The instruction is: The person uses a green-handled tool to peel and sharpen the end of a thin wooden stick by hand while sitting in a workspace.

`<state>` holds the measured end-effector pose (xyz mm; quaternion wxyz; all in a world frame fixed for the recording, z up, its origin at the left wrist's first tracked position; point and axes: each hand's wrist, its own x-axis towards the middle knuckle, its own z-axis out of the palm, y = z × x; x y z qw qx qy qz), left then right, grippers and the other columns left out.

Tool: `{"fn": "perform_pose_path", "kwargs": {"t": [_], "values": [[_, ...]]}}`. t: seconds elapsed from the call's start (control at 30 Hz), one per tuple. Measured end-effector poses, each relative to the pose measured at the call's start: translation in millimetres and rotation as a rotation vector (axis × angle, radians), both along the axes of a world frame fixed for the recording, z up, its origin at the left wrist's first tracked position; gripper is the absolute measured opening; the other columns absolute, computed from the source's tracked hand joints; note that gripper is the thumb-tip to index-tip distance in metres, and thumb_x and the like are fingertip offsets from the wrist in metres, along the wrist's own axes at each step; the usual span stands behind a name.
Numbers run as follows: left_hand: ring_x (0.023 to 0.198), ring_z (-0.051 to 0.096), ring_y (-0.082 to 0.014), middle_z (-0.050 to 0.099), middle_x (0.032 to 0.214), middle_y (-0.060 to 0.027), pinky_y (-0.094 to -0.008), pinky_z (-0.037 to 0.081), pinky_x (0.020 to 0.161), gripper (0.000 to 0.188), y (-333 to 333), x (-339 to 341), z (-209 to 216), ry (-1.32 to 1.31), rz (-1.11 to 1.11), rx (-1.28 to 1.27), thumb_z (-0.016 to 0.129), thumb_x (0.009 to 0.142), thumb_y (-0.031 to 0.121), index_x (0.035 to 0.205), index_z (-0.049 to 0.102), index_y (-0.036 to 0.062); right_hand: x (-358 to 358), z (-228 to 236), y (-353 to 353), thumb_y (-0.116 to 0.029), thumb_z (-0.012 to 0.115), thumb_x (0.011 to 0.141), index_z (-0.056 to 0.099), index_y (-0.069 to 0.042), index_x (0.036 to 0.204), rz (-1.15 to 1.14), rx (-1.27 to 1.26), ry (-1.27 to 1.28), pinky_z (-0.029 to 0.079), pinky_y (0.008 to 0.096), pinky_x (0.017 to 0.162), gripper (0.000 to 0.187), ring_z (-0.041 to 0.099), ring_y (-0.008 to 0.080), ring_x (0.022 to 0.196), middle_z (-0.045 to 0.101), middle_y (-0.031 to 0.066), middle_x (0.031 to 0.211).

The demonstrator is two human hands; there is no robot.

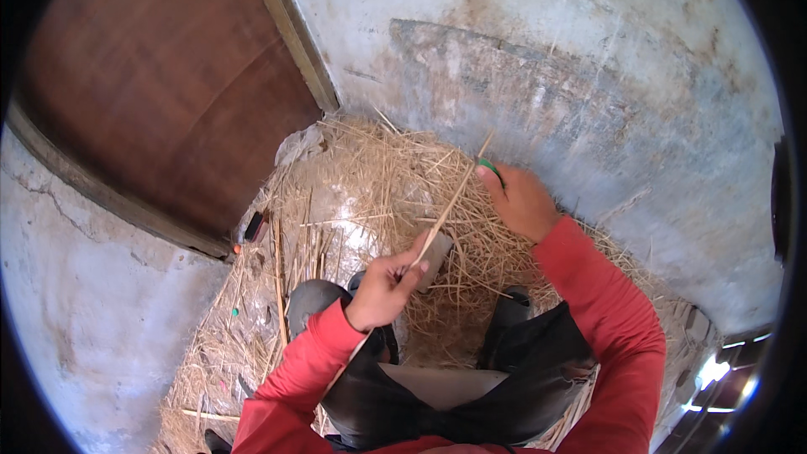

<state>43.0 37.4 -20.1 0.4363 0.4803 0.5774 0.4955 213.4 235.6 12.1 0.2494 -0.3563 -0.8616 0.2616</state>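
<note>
A long, thin, pale strip point(458, 193), which looks like split bamboo or cane, runs slantwise across the middle of the view. My left hand point(380, 290) is closed round it, and its tail passes back under my left forearm. Farther up, near the strip's far end, my right hand point(523, 203) is closed on a small green object point(490, 170) that lies against the strip. Most of that object is hidden by the fingers, so its kind does not show. Just beyond my left fingers is a pale block point(435, 262), partly covered by the hand.
Straw-like shavings point(378, 160) cover the floor. A stained wall point(538, 76) rises close ahead and to the right; a brown door point(168, 92) is at the far left. Long sticks point(280, 277) lie left of my knees. A small dark-and-red object point(255, 227) lies by the door.
</note>
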Motion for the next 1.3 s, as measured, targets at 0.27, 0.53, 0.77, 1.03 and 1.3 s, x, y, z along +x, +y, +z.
{"fn": "perform_pose_path", "kwargs": {"t": [0.27, 0.53, 0.77, 1.03, 1.3], "values": [[0.062, 0.032, -0.0002, 0.043, 0.072, 0.0111, -0.0191, 0.028, 0.054, 0.047, -2, -11, -1, 0.092, 0.061, -0.046, 0.06, 0.101, 0.006, 0.146, 0.049, -0.0025, -15, -2, -43, -0.046, 0.046, 0.105, 0.066, -0.002, 0.097, 0.125, -0.127, -0.154, 0.051, 0.0508, 0.063, 0.049, 0.063, 0.0442, 0.064, 0.061, 0.0227, 0.067], [0.064, 0.035, -0.0003, 0.046, 0.075, 0.0102, -0.0193, 0.031, 0.055, 0.047, -6, -17, -10, 0.086, 0.112, 0.095, 0.059, 0.102, 0.007, 0.145, 0.048, -0.0055, -25, 3, -72, -0.045, 0.049, 0.103, 0.066, -0.002, 0.099, 0.35, -0.131, -0.138, 0.05, 0.051, 0.059, 0.047, 0.064, 0.0455, 0.065, 0.063, 0.0221, 0.069], [0.068, 0.04, -0.0014, 0.052, 0.082, 0.0088, -0.0185, 0.036, 0.06, 0.046, -31, -14, -7, 0.128, 0.008, 0.053, 0.06, 0.102, 0.008, 0.145, 0.05, -0.0028, 2, -25, 27, -0.047, 0.049, 0.103, 0.067, 0.002, 0.1, -0.112, -0.081, -0.058, 0.049, 0.0497, 0.062, 0.052, 0.065, 0.038, 0.066, 0.061, 0.0248, 0.068], [0.061, 0.03, 0.001, 0.038, 0.069, 0.0113, -0.0195, 0.025, 0.053, 0.045, -21, -23, -3, -0.098, 0.108, -0.025, 0.059, 0.104, 0.013, 0.147, 0.05, 0.0013, 15, 12, -25, -0.049, 0.045, 0.105, 0.067, 0.004, 0.105, 0.066, -0.155, -0.039, 0.048, 0.0463, 0.061, 0.058, 0.061, 0.0389, 0.059, 0.06, 0.0227, 0.065], [0.057, 0.034, -0.0001, 0.042, 0.066, 0.0103, -0.0203, 0.03, 0.052, 0.045, -16, -14, -2, -0.1, 0.075, -0.042, 0.058, 0.103, 0.011, 0.146, 0.05, -0.0001, -15, 1, -74, -0.04, 0.053, 0.103, 0.069, 0.0, 0.1, 0.34, -0.095, -0.064, 0.046, 0.0507, 0.056, 0.043, 0.061, 0.0436, 0.061, 0.06, 0.0247, 0.066]]}}
